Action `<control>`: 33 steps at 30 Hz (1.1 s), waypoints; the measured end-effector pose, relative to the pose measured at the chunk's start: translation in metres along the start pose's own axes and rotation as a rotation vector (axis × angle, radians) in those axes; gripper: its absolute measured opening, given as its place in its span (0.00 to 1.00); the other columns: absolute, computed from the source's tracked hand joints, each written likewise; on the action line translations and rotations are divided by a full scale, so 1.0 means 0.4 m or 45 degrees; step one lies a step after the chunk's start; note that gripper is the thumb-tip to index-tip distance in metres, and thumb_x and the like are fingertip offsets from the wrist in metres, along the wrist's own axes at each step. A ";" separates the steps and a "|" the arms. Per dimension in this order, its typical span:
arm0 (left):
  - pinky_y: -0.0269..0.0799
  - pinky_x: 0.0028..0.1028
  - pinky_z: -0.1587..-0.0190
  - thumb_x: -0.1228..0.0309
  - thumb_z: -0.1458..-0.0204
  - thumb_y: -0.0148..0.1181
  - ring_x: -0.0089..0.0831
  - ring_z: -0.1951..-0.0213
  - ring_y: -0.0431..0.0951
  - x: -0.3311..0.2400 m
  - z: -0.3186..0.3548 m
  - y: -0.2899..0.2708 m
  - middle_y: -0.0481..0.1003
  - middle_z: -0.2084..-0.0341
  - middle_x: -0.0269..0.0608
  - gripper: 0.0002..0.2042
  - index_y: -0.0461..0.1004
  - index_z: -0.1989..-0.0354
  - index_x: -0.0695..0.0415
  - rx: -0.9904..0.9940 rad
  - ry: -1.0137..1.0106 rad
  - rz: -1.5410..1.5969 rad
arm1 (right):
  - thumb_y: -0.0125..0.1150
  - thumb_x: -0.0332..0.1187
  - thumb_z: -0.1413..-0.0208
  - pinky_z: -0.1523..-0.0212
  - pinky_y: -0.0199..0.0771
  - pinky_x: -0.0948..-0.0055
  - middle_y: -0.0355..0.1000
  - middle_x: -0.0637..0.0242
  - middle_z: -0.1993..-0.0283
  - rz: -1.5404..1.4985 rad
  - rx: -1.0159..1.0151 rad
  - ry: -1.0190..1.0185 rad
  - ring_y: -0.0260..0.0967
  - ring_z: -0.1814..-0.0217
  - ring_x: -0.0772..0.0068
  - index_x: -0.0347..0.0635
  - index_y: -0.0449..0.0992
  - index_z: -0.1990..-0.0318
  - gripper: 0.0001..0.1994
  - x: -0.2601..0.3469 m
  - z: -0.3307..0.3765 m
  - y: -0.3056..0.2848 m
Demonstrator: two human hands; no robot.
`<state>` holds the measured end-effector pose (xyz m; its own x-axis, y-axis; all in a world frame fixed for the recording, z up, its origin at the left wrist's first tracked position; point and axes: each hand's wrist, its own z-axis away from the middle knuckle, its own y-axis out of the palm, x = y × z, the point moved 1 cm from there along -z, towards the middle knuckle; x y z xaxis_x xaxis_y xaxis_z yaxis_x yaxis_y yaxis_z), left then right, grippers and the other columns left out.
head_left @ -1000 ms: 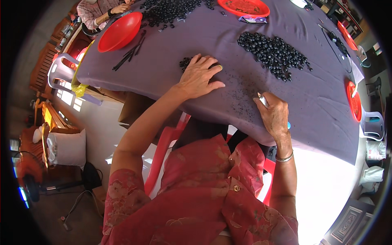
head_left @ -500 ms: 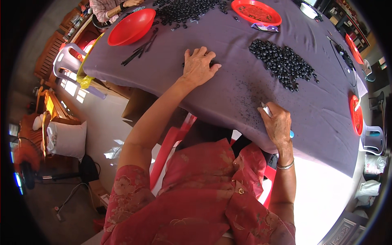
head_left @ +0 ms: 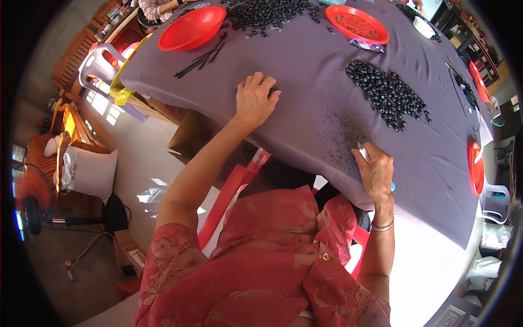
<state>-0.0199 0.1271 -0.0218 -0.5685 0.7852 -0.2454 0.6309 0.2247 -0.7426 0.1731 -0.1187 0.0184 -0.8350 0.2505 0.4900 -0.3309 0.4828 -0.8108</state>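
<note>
My left hand [head_left: 255, 102] rests palm down on the grey cloth, its fingers curled together over small black pieces [head_left: 274, 89]. Only the edges of these pieces show beside the thumb and fingers. Near the table's front edge, my right hand [head_left: 376, 170] is closed around a small knife [head_left: 364, 152]. Its pale, pointed tip sticks out past the thumb, and a blue end shows at the other side of the fist. Black crumbs [head_left: 343, 141] are scattered on the cloth just left of the knife. Beyond them lies a heap of black beads [head_left: 388, 94].
Thin black rods [head_left: 201, 59] lie near a red bowl [head_left: 192, 28] at the far left. A larger bead heap [head_left: 269, 13], a red tray [head_left: 357, 24] and a purple packet [head_left: 368, 46] are farther back. Another red tray [head_left: 475, 168] sits at the right edge. Another person's arm [head_left: 158, 6] shows far left.
My left hand has drawn its fingers closer together. My right hand still holds the knife in much the same place. The whole view has shifted slightly.
</note>
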 end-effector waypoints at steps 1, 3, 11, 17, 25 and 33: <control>0.65 0.40 0.59 0.66 0.55 0.62 0.39 0.61 0.70 0.011 0.005 -0.015 0.67 0.68 0.38 0.10 0.72 0.65 0.54 -0.001 -0.004 -0.004 | 0.65 0.31 0.53 0.73 0.66 0.59 0.70 0.55 0.75 -0.003 0.003 -0.004 0.68 0.72 0.47 0.36 0.68 0.76 0.11 -0.001 -0.003 0.000; 0.65 0.40 0.59 0.67 0.56 0.62 0.41 0.61 0.70 0.044 0.023 -0.051 0.68 0.68 0.39 0.11 0.72 0.65 0.55 -0.011 -0.137 -0.099 | 0.65 0.31 0.53 0.74 0.65 0.64 0.66 0.53 0.78 -0.019 0.016 0.007 0.62 0.77 0.48 0.35 0.68 0.76 0.11 0.002 -0.002 0.002; 0.65 0.39 0.58 0.70 0.56 0.61 0.44 0.61 0.70 0.117 0.111 -0.138 0.69 0.69 0.42 0.10 0.73 0.65 0.57 -0.089 -0.282 -0.204 | 0.65 0.31 0.53 0.75 0.64 0.64 0.67 0.53 0.78 -0.033 -0.002 -0.030 0.62 0.77 0.48 0.35 0.69 0.76 0.11 0.002 -0.002 0.009; 0.67 0.39 0.58 0.73 0.54 0.58 0.49 0.61 0.71 0.202 0.193 -0.214 0.70 0.66 0.49 0.10 0.72 0.63 0.62 -0.082 -0.346 -0.182 | 0.65 0.32 0.53 0.73 0.66 0.61 0.70 0.54 0.75 0.028 -0.006 0.003 0.67 0.73 0.46 0.36 0.70 0.74 0.10 -0.005 -0.002 -0.008; 0.67 0.34 0.65 0.76 0.51 0.58 0.43 0.68 0.70 0.203 0.199 -0.232 0.69 0.71 0.46 0.05 0.71 0.68 0.64 -0.222 -0.319 0.007 | 0.61 0.34 0.48 0.73 0.67 0.55 0.71 0.52 0.75 0.117 -0.027 -0.003 0.69 0.70 0.43 0.41 0.73 0.68 0.07 -0.039 -0.004 -0.008; 0.67 0.28 0.68 0.80 0.52 0.59 0.39 0.72 0.70 0.099 0.112 -0.155 0.68 0.73 0.45 0.06 0.69 0.68 0.65 -0.246 -0.054 0.249 | 0.60 0.40 0.48 0.65 0.70 0.55 0.73 0.50 0.72 0.363 -0.075 0.385 0.71 0.65 0.43 0.41 0.73 0.67 0.12 -0.245 -0.103 -0.114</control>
<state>-0.1051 0.1183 -0.0133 -0.4448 0.8006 -0.4014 0.8176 0.1800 -0.5469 0.2880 -0.1307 0.0207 -0.7200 0.6118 0.3277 -0.0723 0.4035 -0.9121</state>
